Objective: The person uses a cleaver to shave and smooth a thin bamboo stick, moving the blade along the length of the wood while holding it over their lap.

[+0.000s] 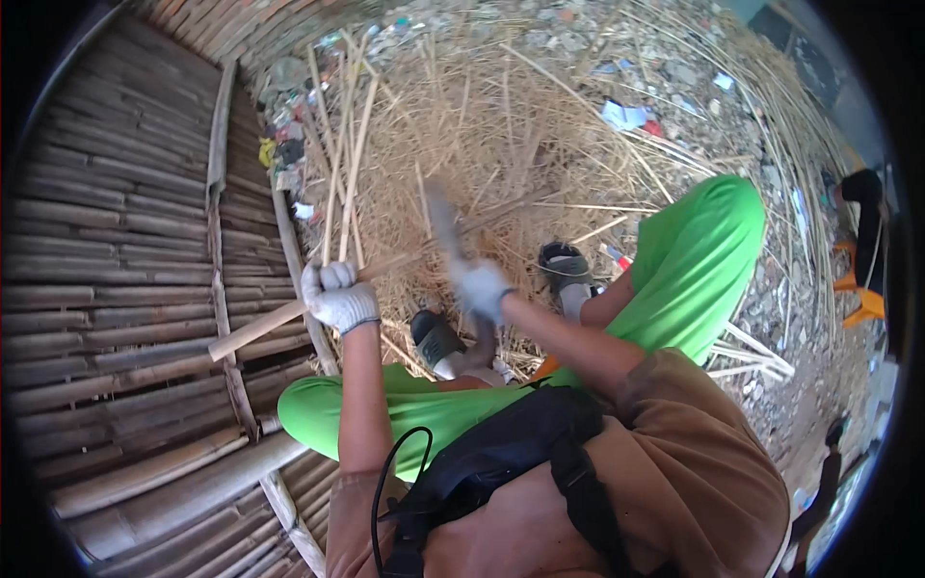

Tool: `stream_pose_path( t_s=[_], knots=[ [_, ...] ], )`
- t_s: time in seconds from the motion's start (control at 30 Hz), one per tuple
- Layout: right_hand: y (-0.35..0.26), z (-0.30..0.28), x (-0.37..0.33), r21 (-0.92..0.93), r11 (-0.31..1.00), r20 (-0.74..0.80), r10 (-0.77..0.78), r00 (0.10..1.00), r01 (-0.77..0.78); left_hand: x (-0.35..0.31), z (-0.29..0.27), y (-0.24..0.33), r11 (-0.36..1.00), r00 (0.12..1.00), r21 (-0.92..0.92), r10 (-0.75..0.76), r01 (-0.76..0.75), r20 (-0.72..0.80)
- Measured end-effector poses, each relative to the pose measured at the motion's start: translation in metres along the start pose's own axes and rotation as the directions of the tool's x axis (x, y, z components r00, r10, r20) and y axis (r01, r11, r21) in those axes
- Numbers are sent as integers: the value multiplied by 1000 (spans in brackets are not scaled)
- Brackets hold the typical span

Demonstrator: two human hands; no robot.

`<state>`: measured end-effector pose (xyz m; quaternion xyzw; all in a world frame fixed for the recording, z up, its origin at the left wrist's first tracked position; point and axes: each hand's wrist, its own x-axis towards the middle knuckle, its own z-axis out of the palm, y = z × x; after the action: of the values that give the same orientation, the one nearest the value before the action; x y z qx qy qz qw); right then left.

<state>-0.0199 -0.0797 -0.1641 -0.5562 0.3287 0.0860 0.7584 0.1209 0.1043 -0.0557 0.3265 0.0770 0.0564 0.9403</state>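
Observation:
My left hand [339,297], in a white glove, is closed around a bamboo strip [252,330]. The strip slants from the bamboo wall at the lower left up over the shavings to the right. My right hand [482,289], gloved too, is closed on a large knife. Its broad grey blade [444,220] points away from me and crosses the strip; motion smears it, so I cannot tell whether it touches. Beneath the hands are my feet in dark sandals [438,335], between my bent knees in green trousers [699,255].
A wall of bamboo poles [116,260] stands close on my left. Long pale strips [355,159] lean beyond my left hand. Straw-like shavings [501,125] cover the ground ahead, with rubble and litter around them. Cut strips [756,358] lie at the right, near an orange chair [864,306].

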Motion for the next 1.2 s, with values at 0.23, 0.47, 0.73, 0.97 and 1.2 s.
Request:
stream_pose_path(
  t_s=[0.23, 0.47, 0.73, 0.97, 1.2],
  knots=[
    [-78, 22, -69, -305, 914, 307, -171, 936, 267, -9, 30, 25, 998, 999, -52, -42, 43, 19],
    [-116, -40, -79, -324, 871, 165, -331, 929, 368, -39, 94, 69, 970, 995, -231, 90, -76, 50],
    [-90, -116, 2, -464, 837, 47, -302, 952, 289, -56, 95, -32, 999, 950, 45, -30, 17, 311],
    [-57, -163, 48, -475, 868, -81, -210, 974, 148, -2, 28, 43, 985, 987, -165, 65, -41, 144],
    [-36, -65, 29, -647, 724, -115, -403, 908, 239, 6, 30, 16, 996, 989, -65, 43, -52, -138]
  ],
)
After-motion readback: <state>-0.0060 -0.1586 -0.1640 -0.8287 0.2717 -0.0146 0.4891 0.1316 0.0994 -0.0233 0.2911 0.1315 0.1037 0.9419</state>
